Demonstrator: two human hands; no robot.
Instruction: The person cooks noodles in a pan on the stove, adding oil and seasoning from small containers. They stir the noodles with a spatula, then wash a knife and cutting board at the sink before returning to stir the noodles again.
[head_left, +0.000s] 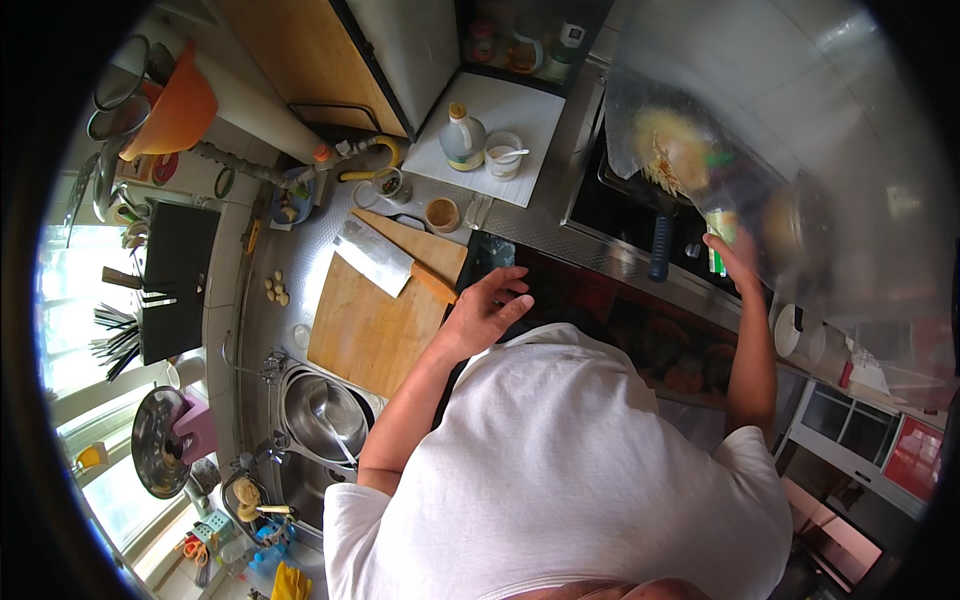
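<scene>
The left hand (486, 312), empty and loosely curled, hangs beside a wooden-handled steel cleaver (378, 260) on a tan wooden board (372, 335). Farther off, the right hand (740, 262) grips a slim green-and-white container (716, 258) near a long, dark pan handle (660, 246).

Pan handle (660, 246) juts into open room beside the right hand (738, 262)

Glaring window (65, 300), bent dark edges; upper right seemingly hazy
</scene>
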